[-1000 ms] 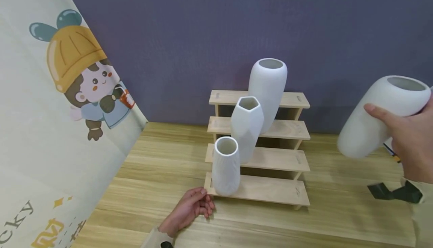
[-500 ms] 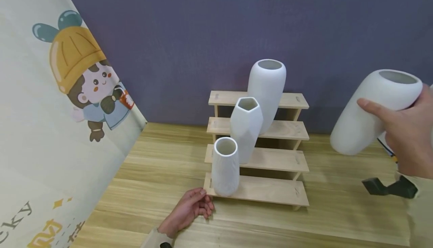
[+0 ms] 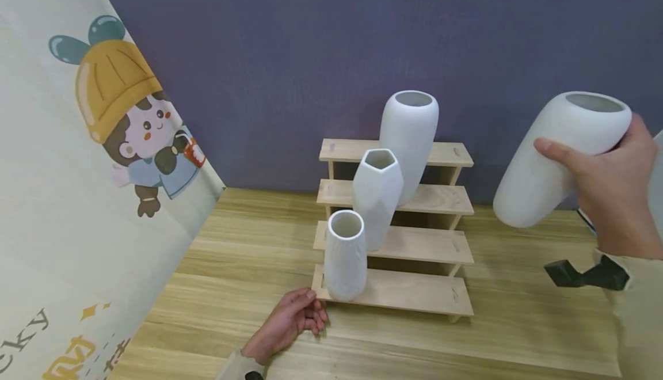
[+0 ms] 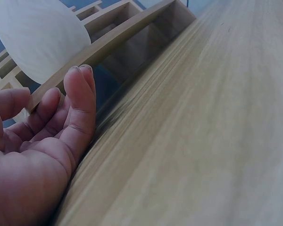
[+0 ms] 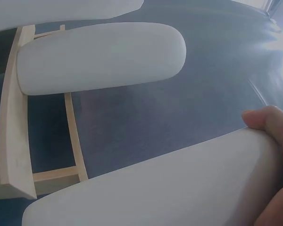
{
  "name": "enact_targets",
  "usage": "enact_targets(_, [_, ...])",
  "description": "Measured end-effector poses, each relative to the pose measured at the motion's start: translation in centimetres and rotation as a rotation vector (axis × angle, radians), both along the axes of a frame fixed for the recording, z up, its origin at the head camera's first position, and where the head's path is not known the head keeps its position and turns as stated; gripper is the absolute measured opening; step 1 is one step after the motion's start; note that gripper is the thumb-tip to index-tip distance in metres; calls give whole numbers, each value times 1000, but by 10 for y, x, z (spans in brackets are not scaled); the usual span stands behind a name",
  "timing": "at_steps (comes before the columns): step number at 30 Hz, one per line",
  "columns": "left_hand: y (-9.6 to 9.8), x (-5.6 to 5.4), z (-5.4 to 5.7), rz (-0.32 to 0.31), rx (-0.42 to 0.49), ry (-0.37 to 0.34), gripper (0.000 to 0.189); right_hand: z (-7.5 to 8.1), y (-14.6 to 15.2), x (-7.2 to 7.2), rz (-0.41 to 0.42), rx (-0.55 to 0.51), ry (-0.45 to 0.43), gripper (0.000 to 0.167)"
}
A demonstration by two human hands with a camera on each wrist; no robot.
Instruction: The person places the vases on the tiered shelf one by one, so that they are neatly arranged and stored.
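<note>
My right hand (image 3: 613,178) grips a tall white vase (image 3: 561,155) round its upper body, thumb across the near side. The vase leans, mouth up and to the right, in the air right of a four-step wooden display stand (image 3: 414,291). With thumb and fingers at the front left corner of its lowest step, my left hand (image 3: 292,318) pinches the board; the left wrist view shows the step's end (image 4: 52,84) between them. On the stand are a small textured vase (image 3: 345,262), a faceted vase (image 3: 377,201) behind it and a tall smooth vase (image 3: 411,132) farther back.
A purple-grey wall (image 3: 290,80) rises behind the stand. To the left hangs a white sheet (image 3: 62,219) with a cartoon figure. The wood-grain tabletop (image 3: 233,253) extends to both sides of the stand.
My right hand has moved left and slightly up with the tall vase, closer to the stand. The left hand and the vases on the stand stay where they were.
</note>
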State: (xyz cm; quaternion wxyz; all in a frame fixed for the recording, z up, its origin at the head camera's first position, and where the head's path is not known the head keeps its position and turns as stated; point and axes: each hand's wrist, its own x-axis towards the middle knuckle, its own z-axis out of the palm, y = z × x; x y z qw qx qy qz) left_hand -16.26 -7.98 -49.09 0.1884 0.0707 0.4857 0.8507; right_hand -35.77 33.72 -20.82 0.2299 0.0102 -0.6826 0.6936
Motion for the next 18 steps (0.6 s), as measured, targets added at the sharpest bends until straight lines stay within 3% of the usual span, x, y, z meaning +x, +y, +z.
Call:
enact_targets(8, [0,-1,-2,0,-6,8,29,7,-13,-8,29,-34,38,75])
enact_targets(14, [0,0,-2,0,-15,3,29,15,-21,-12,9,64,0,76])
enact_targets(18, [-1,-1,-3,0,-9,15,29,20,-26,-15,33,13,9,74])
